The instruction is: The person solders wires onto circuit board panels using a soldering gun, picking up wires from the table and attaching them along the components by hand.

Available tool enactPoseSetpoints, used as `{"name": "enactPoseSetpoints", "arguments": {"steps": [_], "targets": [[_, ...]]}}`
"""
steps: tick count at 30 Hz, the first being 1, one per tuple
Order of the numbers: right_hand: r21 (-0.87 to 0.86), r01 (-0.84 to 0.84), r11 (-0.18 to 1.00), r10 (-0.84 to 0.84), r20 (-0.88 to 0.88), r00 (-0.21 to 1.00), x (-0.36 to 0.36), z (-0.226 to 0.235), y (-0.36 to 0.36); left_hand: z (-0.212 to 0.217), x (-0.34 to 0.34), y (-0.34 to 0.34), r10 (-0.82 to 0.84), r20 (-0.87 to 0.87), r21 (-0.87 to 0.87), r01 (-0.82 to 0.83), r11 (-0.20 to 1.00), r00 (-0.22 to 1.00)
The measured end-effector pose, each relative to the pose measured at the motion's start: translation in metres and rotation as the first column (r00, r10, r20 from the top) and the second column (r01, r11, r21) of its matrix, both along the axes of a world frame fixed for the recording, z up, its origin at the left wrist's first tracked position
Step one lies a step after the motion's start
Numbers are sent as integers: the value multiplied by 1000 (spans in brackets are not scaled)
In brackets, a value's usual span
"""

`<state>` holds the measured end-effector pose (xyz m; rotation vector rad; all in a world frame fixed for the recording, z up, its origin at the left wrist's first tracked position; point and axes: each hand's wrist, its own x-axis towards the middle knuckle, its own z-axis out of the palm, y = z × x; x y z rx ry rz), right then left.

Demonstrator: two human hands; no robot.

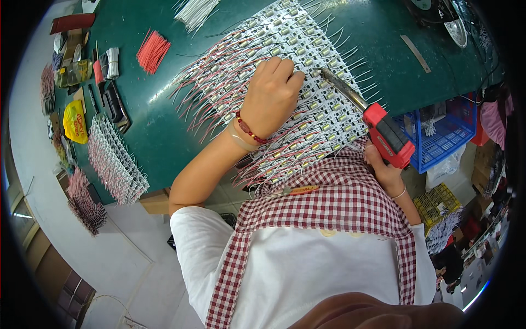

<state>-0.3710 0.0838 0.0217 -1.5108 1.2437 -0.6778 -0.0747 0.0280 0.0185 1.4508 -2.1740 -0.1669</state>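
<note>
A large panel of small white circuit boards [329,101] lies across the green table, its near edge at my lap. Rows of components cover it, and red and black wires stick out along its left side. My left hand [274,90] rests over the panel's middle with its fingers bent in a pinch; whatever is between the fingertips is hidden. In my right hand [382,169] is a red and black soldering gun [388,136], gripped by its handle. The gun's dark tip points left onto the boards, just right of my left fingers.
Bundles of red wires [153,52] and white wires [197,13] lie on the far left of the table [148,115]. Stacked wired boards [116,159], a yellow bag [75,122] and tools line the left edge. A metal strip [416,54] lies far right; a blue crate [444,137] stands below.
</note>
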Motion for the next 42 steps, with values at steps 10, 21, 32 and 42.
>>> {"name": "enactPoseSetpoints", "arguments": {"steps": [10, 21, 32, 42], "targets": [[18, -16, 1000, 15, 23, 1000, -10, -3, 6, 9, -1, -1, 63, 103, -23, -61, 998, 993], [80, -43, 996, 41, 25, 999, -21, -2, 14, -1, -14, 16, 17, -49, 8, -17, 1000, 999], [-96, -109, 989, 102, -75, 992, -9, 9, 3, -3, -14, 14, 8, -63, 14, -7, 1000, 998], [97, -32, 995, 22, 105, 994, -17, 5, 12, 6, -13, 12, 5, 68, -33, -3, 999, 998]]}}
